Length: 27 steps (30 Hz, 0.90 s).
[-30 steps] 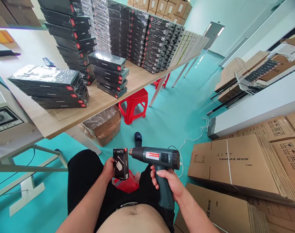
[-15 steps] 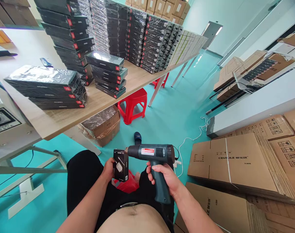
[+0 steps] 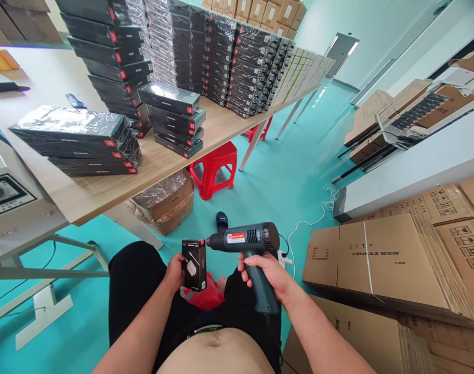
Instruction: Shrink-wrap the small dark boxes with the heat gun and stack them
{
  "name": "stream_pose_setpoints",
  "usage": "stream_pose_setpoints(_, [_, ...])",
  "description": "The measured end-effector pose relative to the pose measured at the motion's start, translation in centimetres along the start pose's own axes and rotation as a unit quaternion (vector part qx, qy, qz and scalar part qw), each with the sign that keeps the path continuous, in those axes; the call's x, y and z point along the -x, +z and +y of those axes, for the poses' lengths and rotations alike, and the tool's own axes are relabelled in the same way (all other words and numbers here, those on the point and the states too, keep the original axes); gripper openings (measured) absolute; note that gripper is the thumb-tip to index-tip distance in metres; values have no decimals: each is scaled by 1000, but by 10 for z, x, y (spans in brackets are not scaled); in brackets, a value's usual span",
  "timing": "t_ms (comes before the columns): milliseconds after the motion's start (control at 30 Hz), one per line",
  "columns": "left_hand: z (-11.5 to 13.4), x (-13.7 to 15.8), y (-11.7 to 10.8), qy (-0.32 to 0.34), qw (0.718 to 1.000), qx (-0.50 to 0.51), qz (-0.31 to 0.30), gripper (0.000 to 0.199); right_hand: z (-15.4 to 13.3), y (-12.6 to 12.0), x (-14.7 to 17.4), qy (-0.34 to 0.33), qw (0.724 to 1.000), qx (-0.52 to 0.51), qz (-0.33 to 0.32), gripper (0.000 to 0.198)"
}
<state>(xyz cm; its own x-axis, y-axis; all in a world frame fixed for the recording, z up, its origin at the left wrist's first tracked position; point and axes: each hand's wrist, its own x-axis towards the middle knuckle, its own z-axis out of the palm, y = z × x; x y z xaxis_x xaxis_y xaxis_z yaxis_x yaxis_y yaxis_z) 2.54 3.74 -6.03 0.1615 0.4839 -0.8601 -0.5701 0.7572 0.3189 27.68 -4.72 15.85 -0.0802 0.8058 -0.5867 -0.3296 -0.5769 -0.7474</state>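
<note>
Upright in front of my lap is a small black box (image 3: 194,266) with a charger and cable pictured on its face. My left hand (image 3: 175,271) is closed on the box's left side. A dark green heat gun (image 3: 242,239) with a red and white label lies level in my right hand (image 3: 263,272), whose fingers wrap its grip. The gun's metal nozzle points left at the upper right corner of the box, very near it. Whether nozzle and box touch I cannot tell.
Film-wrapped black boxes (image 3: 73,135) and a short stack (image 3: 174,119) stand on the wooden table (image 3: 104,195). Beyond the table edge is a red stool (image 3: 215,166). Flattened cartons (image 3: 377,259) are piled at my right. A white cable (image 3: 299,224) runs over the floor.
The heat gun has tilted and shifted slightly right, its nozzle drawing back a little from the box's upper edge. The box and my left hand have hardly moved.
</note>
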Motion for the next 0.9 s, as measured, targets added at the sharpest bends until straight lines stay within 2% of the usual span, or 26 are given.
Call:
stream_pose_setpoints(100, [2,1,0,10,998,-57,10,7,-5,-1,1,14,999,25,-23,27])
stream_pose_setpoints(267, [3,4,4,-4,999,-38,-7,10,-14,5,3,4,998,54,-31,29])
stream_pose_setpoints(500, [4,7,6,30,999,-15,-9,7,-4,-11,26,137,966,184,-118,28])
stream_pose_setpoints(567, [4,7,7,24,999,-29,-10,8,-1,-8,25,125,970,179,-106,28])
stream_pose_setpoints(733, [5,10,10,26,999,-37,-10,8,-10,12,7,9,996,84,-20,29])
stream_pose_setpoints(800, [7,13,10,36,999,-27,-10,6,-15,12,8,20,994,98,-41,29])
stream_pose_setpoints(900, [8,16,11,47,999,-7,-7,6,-17,7,19,94,972,176,-123,27])
